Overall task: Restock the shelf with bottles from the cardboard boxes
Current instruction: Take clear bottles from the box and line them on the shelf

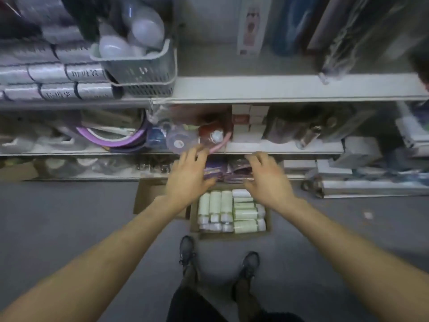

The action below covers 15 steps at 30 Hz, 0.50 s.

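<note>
Both hands, left hand point(189, 175) and right hand point(269, 180), spread empty above the cardboard box point(267, 233) of bottles point(228, 211).

Grey basket point(139, 70) of white bulbs point(148, 29) above purple hoops point(111, 138)

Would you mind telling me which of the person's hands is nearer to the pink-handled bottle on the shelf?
The left hand: its fingertips reach just below the pink-handled bottle. The right hand is off to the bottle's right, beneath the shelf edge.

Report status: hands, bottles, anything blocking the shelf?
Both hands empty, left hand and right hand open at the shelf edge. Bottles in the cardboard box below. Purple packets crowd the spot.
</note>
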### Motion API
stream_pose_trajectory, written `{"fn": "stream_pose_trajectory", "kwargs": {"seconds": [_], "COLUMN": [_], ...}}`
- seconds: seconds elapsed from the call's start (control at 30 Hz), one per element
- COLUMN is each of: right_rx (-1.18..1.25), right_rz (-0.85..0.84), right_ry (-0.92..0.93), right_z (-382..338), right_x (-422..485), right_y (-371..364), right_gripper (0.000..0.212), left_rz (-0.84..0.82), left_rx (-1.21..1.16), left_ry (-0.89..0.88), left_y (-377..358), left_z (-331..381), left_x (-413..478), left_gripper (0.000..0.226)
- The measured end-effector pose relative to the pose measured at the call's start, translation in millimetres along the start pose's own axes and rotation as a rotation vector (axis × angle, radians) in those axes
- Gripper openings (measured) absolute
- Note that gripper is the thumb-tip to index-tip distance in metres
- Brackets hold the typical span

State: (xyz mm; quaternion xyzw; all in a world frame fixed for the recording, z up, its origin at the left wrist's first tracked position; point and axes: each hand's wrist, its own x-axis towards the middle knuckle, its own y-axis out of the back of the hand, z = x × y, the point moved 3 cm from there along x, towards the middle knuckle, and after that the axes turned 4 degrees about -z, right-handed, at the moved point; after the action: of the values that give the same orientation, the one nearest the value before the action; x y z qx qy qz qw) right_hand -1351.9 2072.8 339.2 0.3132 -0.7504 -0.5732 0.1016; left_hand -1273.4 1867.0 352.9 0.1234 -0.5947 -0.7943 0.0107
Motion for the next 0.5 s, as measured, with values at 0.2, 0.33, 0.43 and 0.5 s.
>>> {"fn": "stream_pose_trajectory", "kwargs": {"seconds": [0.2,0.33,0.43,0.5], "right_rx": [0.125,0.111,0.041,0.073], "right_rz": [-0.250,-0.296,-0.386,-0.440], "right_ry": [-0.206,-0.275,-0.251,-0.304], "right_z": [63.0,105.3,132.5,149.8], "right_x": [1.2,2.7,-4.9,-8.6], "right_y": [-147.8,-242.5,-317.2,-364.3], "right_gripper": [0.067,0.070,0.071,0.072], "left_rz": [-0.299,-0.423,-0.482,-0.505], "left_rx": [-0.083,-0.073,-0.077,-0.074], "left_ry": [0.092,0.098,0.078,0.058], "left_y": [-150.0,-249.0,-324.7,-375.1], "left_z": [-45.5,-69.3,-82.0,-88.3], "left_x": [4.3,19.3,26.4,30.2], "left_gripper": [0.079,0.085,0.087,0.085]}}
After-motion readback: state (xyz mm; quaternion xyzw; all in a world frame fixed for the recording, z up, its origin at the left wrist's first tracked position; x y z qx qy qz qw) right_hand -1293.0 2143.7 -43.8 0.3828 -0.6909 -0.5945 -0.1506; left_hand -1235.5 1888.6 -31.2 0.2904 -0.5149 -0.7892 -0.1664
